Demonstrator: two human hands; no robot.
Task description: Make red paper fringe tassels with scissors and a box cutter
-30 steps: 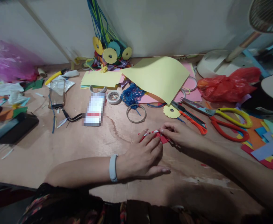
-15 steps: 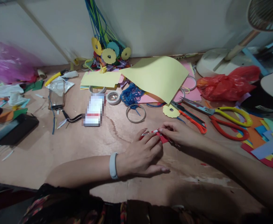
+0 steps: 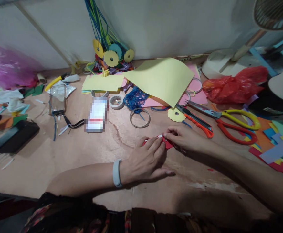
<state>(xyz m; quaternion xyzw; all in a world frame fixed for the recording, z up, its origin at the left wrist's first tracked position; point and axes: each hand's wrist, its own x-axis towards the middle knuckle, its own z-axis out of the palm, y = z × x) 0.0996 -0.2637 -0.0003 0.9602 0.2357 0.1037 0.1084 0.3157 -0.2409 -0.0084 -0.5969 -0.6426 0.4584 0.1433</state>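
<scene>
Red paper piece (image 3: pixel 168 144), white-patched, partly covered, on the wooden table (image 3: pixel 90 150); visible extent left to right, both hands touching.
Left hand (image 3: pixel 145 158): flat over it, fingers extended, not grasping.
Right hand (image 3: pixel 183 139): fingertips together at its right end; firmness cannot be told.
Beyond: scalloped yellow disc (image 3: pixel 176 118); tangled blue cord (image 3: pixel 135 97).

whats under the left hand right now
A red, paper-like piece with white bits along its upper edge lies partly under the left hand's fingers; the right hand touches its other side. The piece's middle, and anything beneath the palm, is covered.
</scene>
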